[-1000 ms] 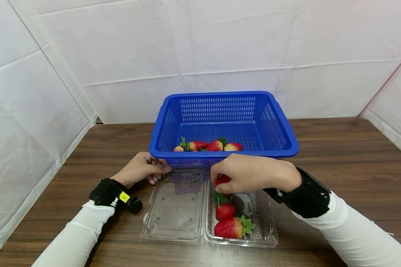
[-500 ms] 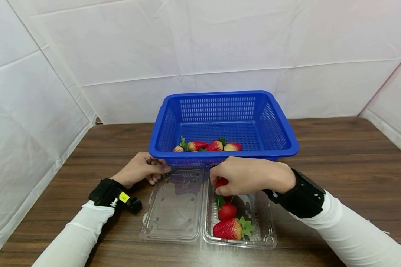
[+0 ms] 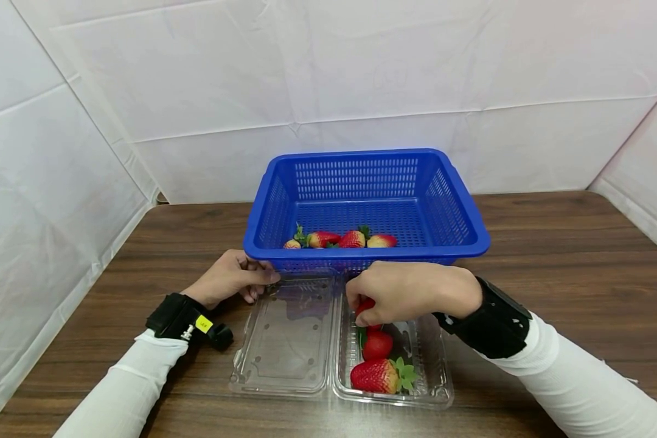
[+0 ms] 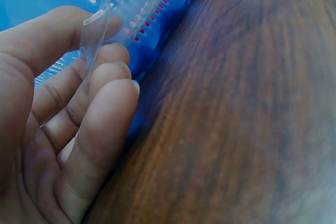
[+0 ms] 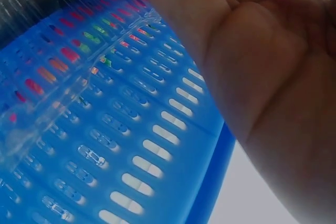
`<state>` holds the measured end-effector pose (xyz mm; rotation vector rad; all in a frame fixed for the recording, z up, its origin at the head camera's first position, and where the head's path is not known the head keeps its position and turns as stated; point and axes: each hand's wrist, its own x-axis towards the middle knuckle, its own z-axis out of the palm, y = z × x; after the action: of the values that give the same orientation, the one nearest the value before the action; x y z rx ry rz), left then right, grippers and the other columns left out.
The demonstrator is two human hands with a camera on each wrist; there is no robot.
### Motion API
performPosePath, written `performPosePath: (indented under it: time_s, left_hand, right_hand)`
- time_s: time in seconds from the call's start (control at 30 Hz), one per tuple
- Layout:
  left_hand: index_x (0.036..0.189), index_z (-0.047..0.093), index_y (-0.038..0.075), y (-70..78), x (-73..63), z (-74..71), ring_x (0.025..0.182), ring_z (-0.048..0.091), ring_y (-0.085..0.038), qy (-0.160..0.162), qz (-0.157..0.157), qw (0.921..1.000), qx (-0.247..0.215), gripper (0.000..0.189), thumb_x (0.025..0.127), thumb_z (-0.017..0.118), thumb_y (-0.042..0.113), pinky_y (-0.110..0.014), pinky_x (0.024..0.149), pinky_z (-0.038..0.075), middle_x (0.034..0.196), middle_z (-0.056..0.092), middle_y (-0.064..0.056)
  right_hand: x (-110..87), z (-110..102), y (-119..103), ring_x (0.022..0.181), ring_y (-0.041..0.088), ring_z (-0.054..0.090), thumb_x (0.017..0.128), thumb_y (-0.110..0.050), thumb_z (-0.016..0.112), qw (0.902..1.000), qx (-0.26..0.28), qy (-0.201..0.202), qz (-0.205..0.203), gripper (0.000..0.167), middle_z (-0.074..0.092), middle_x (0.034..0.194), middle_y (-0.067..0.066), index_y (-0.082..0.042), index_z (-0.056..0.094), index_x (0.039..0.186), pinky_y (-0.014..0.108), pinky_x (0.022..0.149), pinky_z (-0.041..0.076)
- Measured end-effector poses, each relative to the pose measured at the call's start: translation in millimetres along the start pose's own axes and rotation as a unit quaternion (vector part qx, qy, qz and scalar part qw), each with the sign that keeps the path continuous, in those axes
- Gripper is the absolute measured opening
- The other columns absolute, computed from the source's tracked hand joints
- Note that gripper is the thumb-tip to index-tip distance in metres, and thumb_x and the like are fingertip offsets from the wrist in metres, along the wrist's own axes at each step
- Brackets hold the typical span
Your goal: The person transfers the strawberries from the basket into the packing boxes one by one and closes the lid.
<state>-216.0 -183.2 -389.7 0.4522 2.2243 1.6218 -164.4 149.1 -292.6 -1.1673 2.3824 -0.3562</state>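
Observation:
A clear plastic clamshell box lies unfolded, its lid [image 3: 287, 347] on the left and its base [image 3: 435, 371] on the right. My left hand [image 3: 232, 280] pinches the lid's far left corner between thumb and fingers; the left wrist view shows the clear edge [image 4: 94, 43] in that pinch. Over the back of the base, my right hand [image 3: 407, 292] holds a red strawberry [image 3: 365, 305], mostly hidden by the fingers. In front of it in the base lie a smaller red strawberry [image 3: 378, 345] and a large strawberry [image 3: 373, 376] with its green leaves to the right.
A blue slotted basket [image 3: 443, 251] stands right behind the box. Several strawberries [image 3: 352, 239] lie along its near side. The brown wooden table [image 3: 542, 261] extends to both sides, and white sheeting [image 3: 361, 73] closes off the back.
My right hand has come slightly nearer, still with the strawberry. The smaller strawberry in the base has shifted a little to the right. My left hand stays put.

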Motion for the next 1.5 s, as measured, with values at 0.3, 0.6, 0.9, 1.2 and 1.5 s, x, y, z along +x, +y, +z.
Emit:
performPosePath:
  time_s: [0.3,0.6,0.9,1.2,1.5]
  left_hand:
    - [0.092,0.072,0.000,0.7,0.7,-0.4,0.059,0.063,-0.015,0.001,-0.004,1.0000,0.000,0.013,0.096,0.078,0.011,-0.029,0.056,0.059,0.071,0.066,-0.010]
    - [0.095,0.074,-0.001,-0.6,0.5,-0.4,0.059,0.064,-0.014,0.005,-0.005,1.0000,-0.001,0.011,0.096,0.077,0.010,-0.029,0.055,0.059,0.073,0.068,-0.009]
    - [0.096,0.074,-0.001,-2.2,1.0,0.0,0.059,0.063,-0.014,0.003,-0.001,1.0000,0.001,0.011,0.096,0.077,0.009,-0.028,0.055,0.058,0.071,0.067,-0.008]
    - [0.094,0.074,0.000,-0.9,0.6,0.1,0.059,0.064,-0.015,0.004,-0.005,1.0000,-0.001,0.011,0.096,0.078,0.010,-0.029,0.056,0.058,0.072,0.067,-0.009]
    - [0.095,0.074,-0.001,-1.8,0.2,-0.4,0.059,0.064,-0.014,-0.002,0.002,1.0000,-0.003,0.009,0.096,0.076,0.008,-0.029,0.055,0.059,0.071,0.067,-0.008]
  right_hand:
    - [0.5,0,0,0.064,0.003,0.050,0.100,-0.018,0.077,1.0000,0.001,0.003,0.004,0.010,0.057,0.075,-0.008,-0.012,0.069,0.098,0.023,0.060,0.044]
    - [0.4,-1,-1,0.065,0.004,0.053,0.100,-0.019,0.077,0.9999,0.009,0.007,0.012,0.011,0.060,0.077,-0.007,-0.012,0.068,0.099,0.025,0.063,0.046]
    - [-1.0,-2,-1,0.070,0.005,0.054,0.101,-0.017,0.075,0.9996,0.009,0.028,-0.004,0.009,0.062,0.082,-0.008,-0.011,0.068,0.100,0.028,0.070,0.050]
    - [-3.8,-4,-3,0.077,0.007,0.058,0.103,-0.017,0.073,0.9982,-0.013,0.055,-0.020,0.012,0.064,0.086,-0.008,-0.006,0.071,0.107,0.031,0.078,0.054]
    - [-10.2,-9,-3,0.091,0.005,0.067,0.104,-0.015,0.071,0.9924,0.007,0.105,-0.063,0.008,0.071,0.097,-0.005,-0.008,0.070,0.108,0.031,0.087,0.058]
